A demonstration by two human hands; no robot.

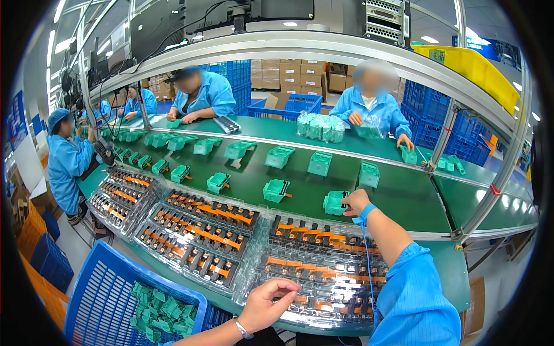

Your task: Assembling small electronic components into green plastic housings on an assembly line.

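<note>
My right hand (357,202) reaches onto the green conveyor belt, its fingers closed on the right edge of a green plastic housing (334,203). A dark part shows in that housing beside my fingertips. My left hand (270,304) hovers over the near edge of a clear plastic tray (266,284), fingers loosely curved, thumb apart, nothing seen in them. Rows of small black parts with orange flat strips (311,266) fill this tray. A blue wrist strap (363,214) with a coiled cord is on my right wrist.
More green housings (276,190) line the belt (242,172). Other filled trays (199,230) lie to the left. A blue basket (104,288) of green pieces stands at the lower left. Metal frame bars (300,43) cross overhead. Co-workers (375,109) sit across the belt.
</note>
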